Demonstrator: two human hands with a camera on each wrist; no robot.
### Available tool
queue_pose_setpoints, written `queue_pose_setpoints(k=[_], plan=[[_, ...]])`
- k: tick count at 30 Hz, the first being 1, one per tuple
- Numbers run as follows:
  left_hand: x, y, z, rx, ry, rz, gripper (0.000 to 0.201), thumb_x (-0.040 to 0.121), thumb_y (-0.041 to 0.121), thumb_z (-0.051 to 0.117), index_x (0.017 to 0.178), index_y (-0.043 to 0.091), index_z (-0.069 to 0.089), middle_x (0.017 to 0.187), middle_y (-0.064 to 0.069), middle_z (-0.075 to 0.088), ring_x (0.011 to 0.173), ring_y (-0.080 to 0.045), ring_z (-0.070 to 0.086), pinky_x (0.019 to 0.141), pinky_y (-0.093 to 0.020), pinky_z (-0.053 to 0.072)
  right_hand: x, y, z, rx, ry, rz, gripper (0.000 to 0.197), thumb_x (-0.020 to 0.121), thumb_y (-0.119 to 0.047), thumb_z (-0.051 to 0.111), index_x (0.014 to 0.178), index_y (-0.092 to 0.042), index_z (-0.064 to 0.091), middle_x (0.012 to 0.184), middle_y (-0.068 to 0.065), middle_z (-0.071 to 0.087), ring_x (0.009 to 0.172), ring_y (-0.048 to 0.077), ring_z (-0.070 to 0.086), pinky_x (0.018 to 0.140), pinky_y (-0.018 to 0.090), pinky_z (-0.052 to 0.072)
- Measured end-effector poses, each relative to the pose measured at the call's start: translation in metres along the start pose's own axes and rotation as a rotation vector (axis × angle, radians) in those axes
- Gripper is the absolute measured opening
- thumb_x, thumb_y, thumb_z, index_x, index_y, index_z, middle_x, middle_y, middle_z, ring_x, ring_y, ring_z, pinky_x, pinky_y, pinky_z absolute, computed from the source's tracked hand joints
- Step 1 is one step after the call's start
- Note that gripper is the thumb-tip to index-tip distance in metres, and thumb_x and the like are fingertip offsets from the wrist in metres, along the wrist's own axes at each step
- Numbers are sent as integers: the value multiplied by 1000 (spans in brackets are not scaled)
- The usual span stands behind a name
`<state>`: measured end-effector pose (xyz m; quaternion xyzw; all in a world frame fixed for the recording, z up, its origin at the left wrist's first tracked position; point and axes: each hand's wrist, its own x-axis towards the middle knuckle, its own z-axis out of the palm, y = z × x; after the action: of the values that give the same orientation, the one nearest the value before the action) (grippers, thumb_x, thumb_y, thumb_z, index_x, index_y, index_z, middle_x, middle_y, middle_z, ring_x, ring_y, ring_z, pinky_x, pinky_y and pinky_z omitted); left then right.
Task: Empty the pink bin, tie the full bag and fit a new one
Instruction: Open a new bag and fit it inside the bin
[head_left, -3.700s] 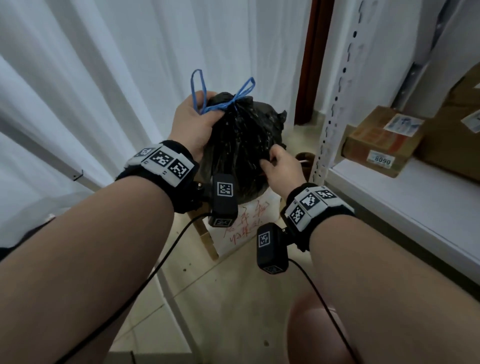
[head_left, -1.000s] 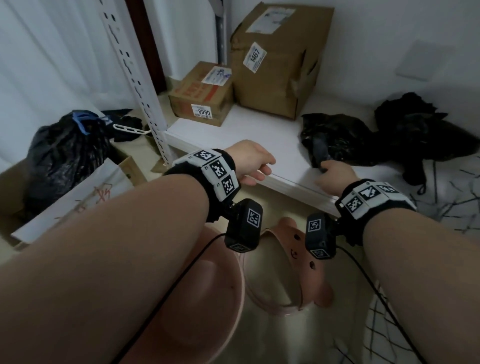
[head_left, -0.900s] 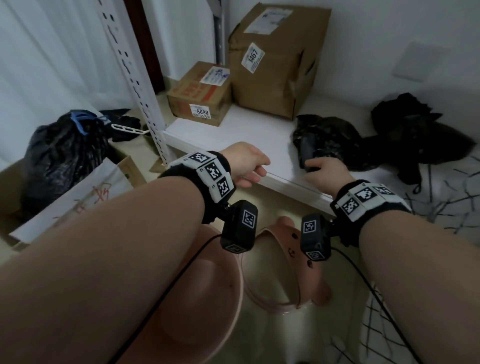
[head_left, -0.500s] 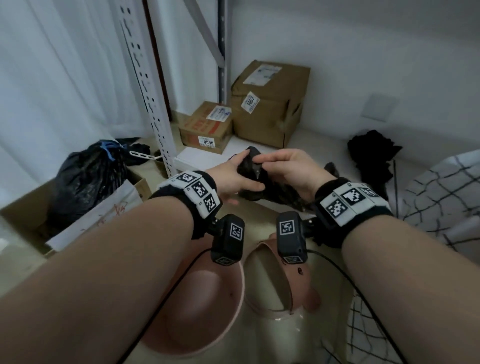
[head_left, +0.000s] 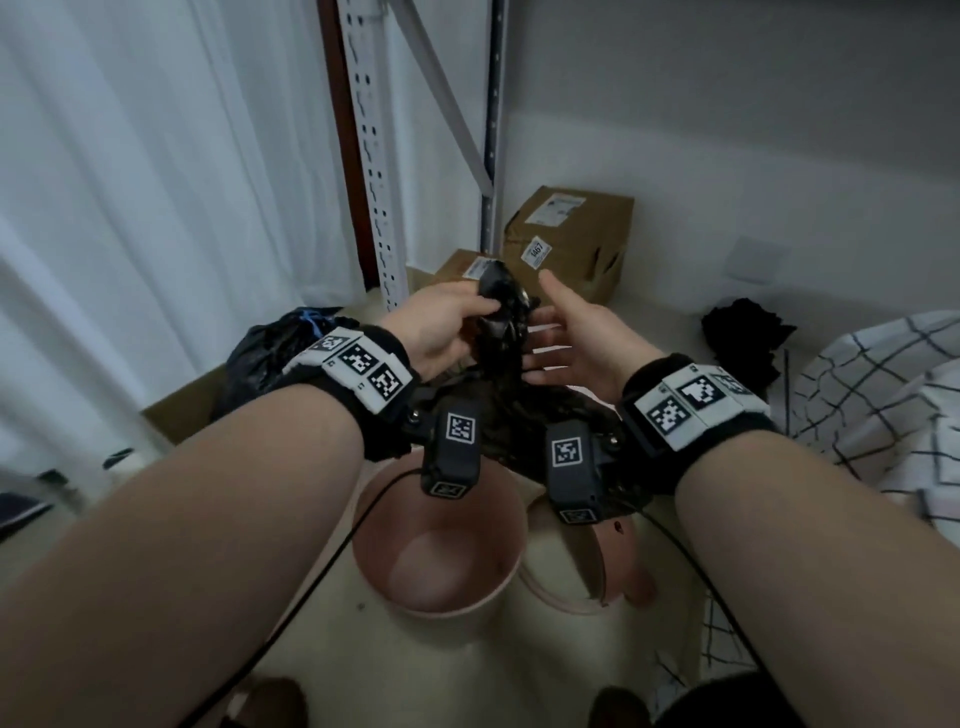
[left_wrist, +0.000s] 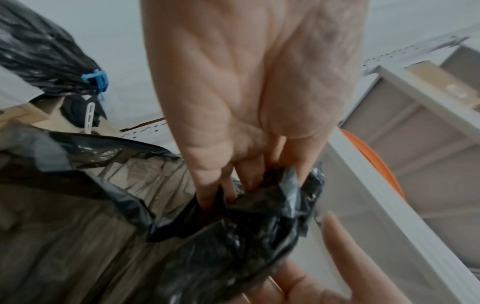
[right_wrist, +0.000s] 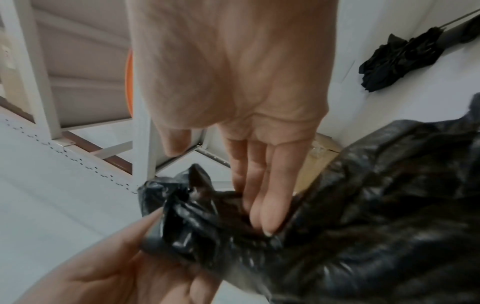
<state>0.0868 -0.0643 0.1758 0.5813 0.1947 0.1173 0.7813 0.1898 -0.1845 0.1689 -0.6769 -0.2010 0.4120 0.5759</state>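
The new black bag (head_left: 501, 332) hangs crumpled over the empty pink bin (head_left: 436, 561). My left hand (head_left: 457, 322) pinches the bag's bunched top; in the left wrist view the fingertips (left_wrist: 249, 183) dig into the plastic (left_wrist: 233, 236). My right hand (head_left: 550, 332) is beside it with straight fingers, thumb spread apart; the right wrist view shows its fingertips (right_wrist: 262, 216) slipped into a fold of the bag (right_wrist: 363, 226). The full black bag (head_left: 265, 358), tied with a blue drawstring (left_wrist: 94, 79), sits in a cardboard box at the left.
The pink bear-face lid (head_left: 623, 561) lies on the floor right of the bin. On the white shelf (head_left: 649, 317) ahead stand cardboard boxes (head_left: 571, 239) and a black bundle (head_left: 743, 332). A checked cloth (head_left: 883, 395) lies at right, a white curtain (head_left: 156, 182) at left.
The full bag now sits in the box at left. My right hand took the new bag from the shelf, both hands raised it over the bin, and the right hand has since released it.
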Motion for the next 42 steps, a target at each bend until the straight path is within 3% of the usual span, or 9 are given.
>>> queue_pose_setpoints(k=[7, 12, 15, 18, 24, 27, 31, 38, 42], plan=[[-50, -5, -19, 50, -91, -103, 34, 92, 3, 38, 120, -4, 57, 105, -17, 63, 92, -22, 62, 89, -29, 51, -24, 9, 39, -38, -150, -81, 13, 93, -18, 55, 93, -12, 67, 80, 4, 66, 71, 13, 62, 59, 21, 53], [-64, -9, -45, 252, 218, -60, 15, 90, 6, 51, 90, 15, 63, 74, -3, 61, 66, -14, 62, 56, -25, 53, -32, 13, 54, -102, -100, -130, 38, 86, 16, 38, 73, -12, 60, 62, 3, 63, 61, 16, 59, 57, 25, 53], [-63, -11, -65, 631, 325, -26, 32, 81, 10, 64, 105, 30, 57, 80, -1, 58, 67, -14, 57, 55, -23, 50, -36, 7, 62, -150, -92, -169, 41, 82, 18, 37, 71, -15, 59, 67, 5, 59, 47, 9, 58, 45, 19, 49], [-64, -9, -73, 1014, 252, -114, 54, 60, 37, 69, 111, 52, 57, 117, -8, 58, 102, -26, 62, 90, -39, 54, -39, -1, 68, -138, -75, -205, 41, 81, 16, 36, 70, -17, 57, 68, 5, 57, 50, 13, 54, 44, 21, 46], [-65, -8, -77, 920, 228, -176, 19, 82, 10, 66, 100, 12, 69, 103, -15, 71, 96, -31, 67, 92, -41, 53, -43, -11, 68, -212, 57, -266, 9, 86, -13, 55, 79, -18, 53, 81, 0, 56, 74, 15, 54, 68, 29, 45], [-68, 3, -75, 1017, 368, -163, 24, 90, 17, 56, 107, 2, 66, 109, -21, 68, 104, -34, 64, 96, -38, 50, -44, -10, 57, -638, 65, -301, 35, 74, -34, 77, 98, -19, 58, 89, -7, 60, 84, 12, 57, 76, 27, 45], [-71, 31, -61, 1067, 521, 42, 27, 95, 10, 43, 111, 1, 63, 116, -20, 64, 107, -32, 59, 86, -31, 44, -44, -24, 49, -1156, 197, -284, 31, 80, -17, 69, 110, -13, 65, 110, 8, 66, 104, 27, 61, 80, 26, 44], [-83, 81, -44, 618, 652, 759, 58, 82, -10, 32, 127, 15, 59, 128, 0, 59, 120, -11, 52, 109, -24, 38, -65, -66, 51, -738, 850, -832, 61, 79, -1, 41, 139, -12, 44, 123, 17, 51, 111, 34, 50, 91, 39, 42], [-93, 61, -43, 1253, 346, 246, 38, 95, 5, 41, 131, 9, 53, 135, -13, 55, 120, -24, 53, 99, -21, 37, -53, -41, 50, -1158, 557, -672, 49, 86, -12, 38, 133, -11, 50, 122, 19, 53, 112, 32, 51, 88, 37, 43]])
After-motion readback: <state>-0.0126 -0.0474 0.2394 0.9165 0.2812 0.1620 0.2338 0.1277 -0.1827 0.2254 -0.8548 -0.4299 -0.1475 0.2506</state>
